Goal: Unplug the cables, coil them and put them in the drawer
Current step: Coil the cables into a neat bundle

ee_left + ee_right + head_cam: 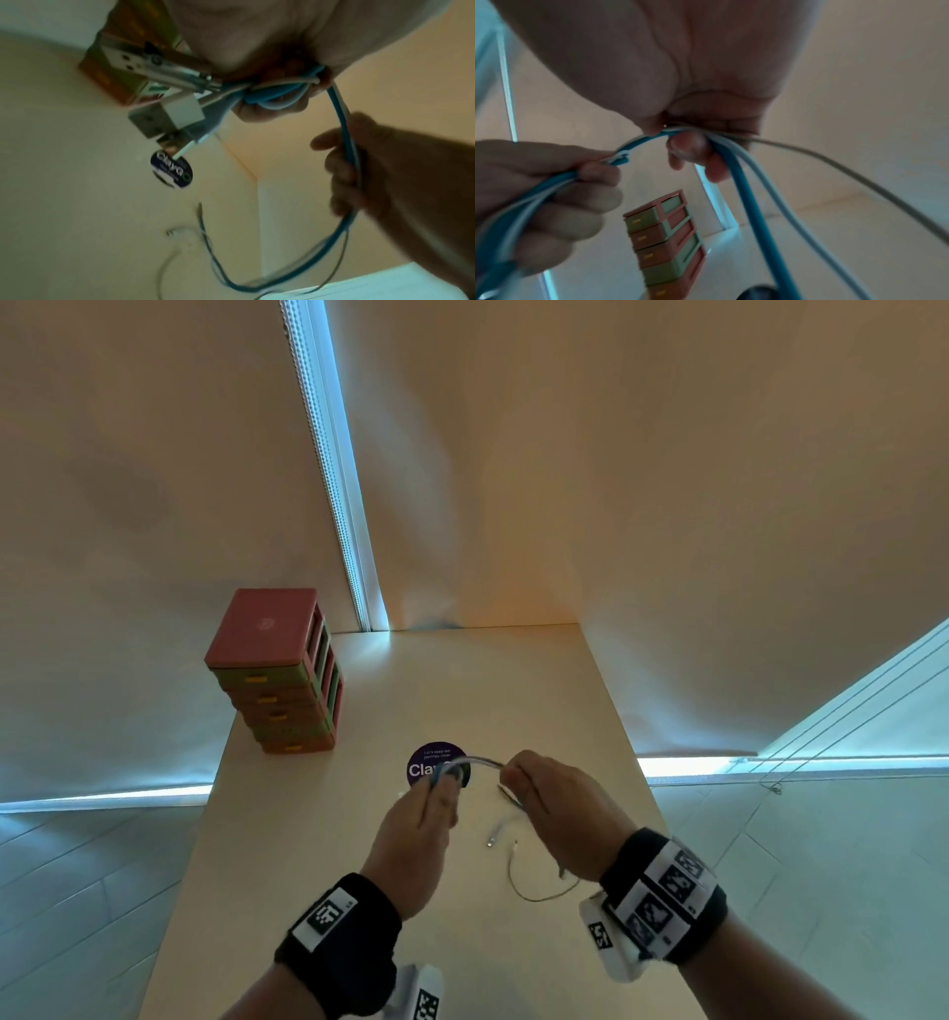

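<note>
Both hands hover over the table (318, 814) with a bundle of blue and white cables (480, 761) arched between them. My left hand (442, 783) grips one looped end; in the left wrist view the loops (277, 95) sit under its fingers, and metal USB plugs (133, 63) stick out past them. My right hand (512, 775) pinches the same strands (746, 203) a short way along. Below it the cables hang in a long loop (257, 284) with loose ends on the table (493, 839). The pink-and-green drawer unit (277, 670) stands at the far left, all drawers closed.
A round purple sticker (429, 762) lies on the table just beyond my left hand. A thin grey cable (859, 174) trails off to the right from my right hand. The table's edges run close on both sides, with floor below.
</note>
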Demonstrator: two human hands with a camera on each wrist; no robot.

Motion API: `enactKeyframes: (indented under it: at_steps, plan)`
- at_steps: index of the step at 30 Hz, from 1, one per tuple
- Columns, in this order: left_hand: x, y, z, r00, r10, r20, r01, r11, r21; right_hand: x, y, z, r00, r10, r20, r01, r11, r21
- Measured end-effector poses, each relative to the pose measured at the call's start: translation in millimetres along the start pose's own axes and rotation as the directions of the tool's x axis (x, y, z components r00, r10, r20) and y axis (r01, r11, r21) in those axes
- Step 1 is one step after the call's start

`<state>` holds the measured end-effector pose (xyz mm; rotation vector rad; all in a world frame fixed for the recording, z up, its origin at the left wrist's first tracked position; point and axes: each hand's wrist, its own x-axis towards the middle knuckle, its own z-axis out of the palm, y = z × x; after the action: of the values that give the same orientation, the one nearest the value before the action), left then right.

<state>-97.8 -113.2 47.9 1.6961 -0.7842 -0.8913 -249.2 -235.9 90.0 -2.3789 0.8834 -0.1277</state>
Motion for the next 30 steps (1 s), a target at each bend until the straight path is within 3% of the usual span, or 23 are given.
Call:
enactKeyframes:
  at_steps: [2, 5, 8, 15, 20, 24, 30]
  plan:
    - [7, 6, -3, 0.992, -0.114, -0.055, 0.097, 0.964, -0.247, -6, -5, 15, 0.997, 0.07, -0.015, -0.067, 0.99, 0.12]
    - [12, 9, -1, 0.978, -0.182, -0.098, 0.136, 0.924, -0.357, -13, -20, 40, 0.996, 0.086, -0.002, -0.083, 0.973, 0.216]
    - [14, 0, 4, 0.959, -0.264, -0.104, 0.198, 0.884, -0.423, -16, -35, 56, 0.998, 0.056, 0.028, -0.06, 0.982, 0.178]
    - [7, 10, 11, 0.903, -0.427, 0.04, 0.348, 0.675, -0.651, -15, -47, 53, 0.992, 0.093, 0.084, -0.092, 0.996, -0.021]
    - [4, 8, 21, 0.89, -0.448, 0.09, 0.408, 0.691, -0.597, -14, -53, 51, 0.984, 0.079, 0.159, -0.058, 0.989, -0.134]
    - [2, 16, 27, 0.889, -0.426, 0.168, 0.427, 0.636, -0.643, -11, -53, 49, 0.979, 0.147, 0.143, -0.148, 0.989, 0.0]
    - [0, 27, 23, 0.922, -0.319, 0.219, 0.385, 0.695, -0.607, -16, -49, 38, 0.975, 0.08, 0.206, -0.114, 0.981, 0.159]
